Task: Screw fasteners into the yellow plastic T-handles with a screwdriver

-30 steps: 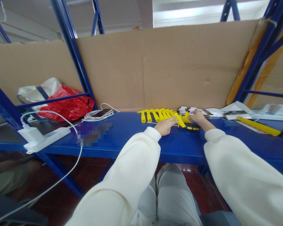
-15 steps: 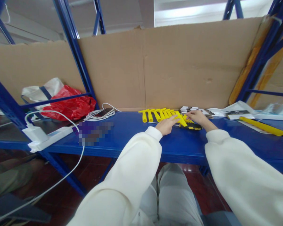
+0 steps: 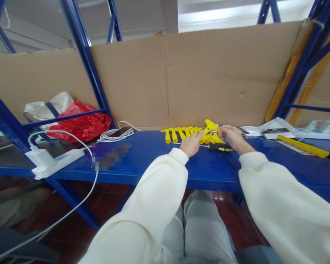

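A yellow T-shaped plastic piece (image 3: 211, 125) is raised just above the blue shelf, its wide head up and its stem slanting down to the left. My left hand (image 3: 190, 144) is closed around the lower end of that stem. At the head's right corner, the fingertips of my right hand (image 3: 232, 138) are pinched together on it. Below the hands lies a screwdriver (image 3: 220, 147) with a black and yellow handle, its thin shaft pointing left and partly covered by my left hand. Similar yellow T-shaped pieces (image 3: 174, 135) lie in an overlapping row behind my left hand.
A long yellow-handled tool (image 3: 304, 146) lies at the right, near white packets (image 3: 279, 129). On the left are a coiled white cable (image 3: 116, 134), a power strip (image 3: 57, 163) and a red plastic bag (image 3: 81, 121). Cardboard (image 3: 209, 73) walls the shelf's back.
The held yellow piece has turned from lying slanted with its head low and near to head up and farther back. My right fingers now pinch its corner.
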The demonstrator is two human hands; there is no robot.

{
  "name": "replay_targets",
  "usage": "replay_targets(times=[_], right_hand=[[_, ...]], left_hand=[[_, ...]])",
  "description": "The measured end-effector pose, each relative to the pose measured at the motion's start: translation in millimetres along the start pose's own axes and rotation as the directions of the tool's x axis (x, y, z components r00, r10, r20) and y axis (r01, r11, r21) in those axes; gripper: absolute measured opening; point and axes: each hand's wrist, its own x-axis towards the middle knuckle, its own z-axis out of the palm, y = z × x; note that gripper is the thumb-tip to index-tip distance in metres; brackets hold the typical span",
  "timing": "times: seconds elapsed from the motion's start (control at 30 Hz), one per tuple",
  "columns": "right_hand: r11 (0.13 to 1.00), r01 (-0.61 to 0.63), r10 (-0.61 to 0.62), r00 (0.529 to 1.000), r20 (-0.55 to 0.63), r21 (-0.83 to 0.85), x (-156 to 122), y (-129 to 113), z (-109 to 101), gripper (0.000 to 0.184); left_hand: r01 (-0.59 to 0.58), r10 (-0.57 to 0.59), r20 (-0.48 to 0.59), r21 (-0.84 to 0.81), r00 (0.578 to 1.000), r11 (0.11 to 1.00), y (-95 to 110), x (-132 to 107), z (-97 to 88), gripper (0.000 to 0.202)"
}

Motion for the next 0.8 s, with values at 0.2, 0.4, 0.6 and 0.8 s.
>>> replay_targets(times=[0.2,0.4,0.6,0.8], right_hand=[[0.984,0.022,0.035,0.95,-0.311,0.177,2.1,-6.4,-4.2,0.033],[0.971,-0.033,0.126,0.911,-0.392,0.236,-1.7,-12.0,-2.4,0.031],[0.949,-0.051,0.173,0.91,-0.377,0.311,-1.3,-12.0,-6.2,0.033],[0.968,-0.03,0.085,0.974,-0.211,0.25,-0.9,-7.6,-14.2,0.026]], left_hand=[[-0.063,0.063,0.034,-0.002,0.997,0.998,2.4,-2.5,-4.6,0.071],[-0.17,0.171,0.039,-0.022,0.984,0.985,-2.0,-1.4,-1.0,0.066],[-0.206,0.207,0.017,-0.04,0.978,0.978,-3.0,0.0,1.7,0.06],[-0.047,0.033,-0.115,-0.122,0.993,0.991,-11.6,6.0,5.0,0.059]])
